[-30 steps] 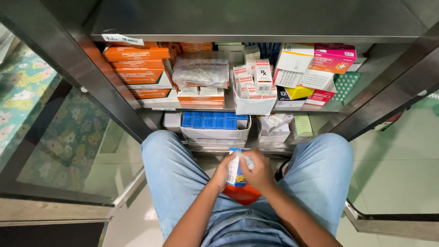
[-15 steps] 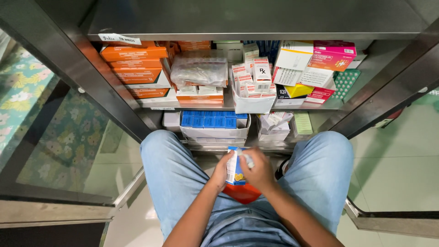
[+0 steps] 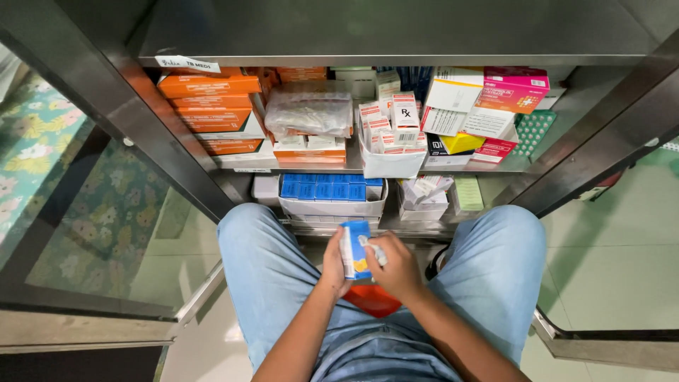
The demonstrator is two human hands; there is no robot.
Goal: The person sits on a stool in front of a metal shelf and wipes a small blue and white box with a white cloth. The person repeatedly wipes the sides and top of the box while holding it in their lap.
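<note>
Crouching before a stocked medicine cabinet [image 3: 212, 184], with left hand [image 3: 331, 267] and right hand [image 3: 393, 267] both clamped on a small blue carton [image 3: 356, 249]. Judged light, thin-walled, easily crushed; best gripped by its narrow edges.

The small blue-and-white cardboard box with an orange patch [image 3: 355, 250] is turning in the grip: a second ago its white side faced up, and now its blue face is showing. The left hand [image 3: 331, 267] is sliding lower along the box's left edge, while the right hand [image 3: 393, 267] is dropping slightly, its fingers [image 3: 375, 249] working at the box's right side.
</note>
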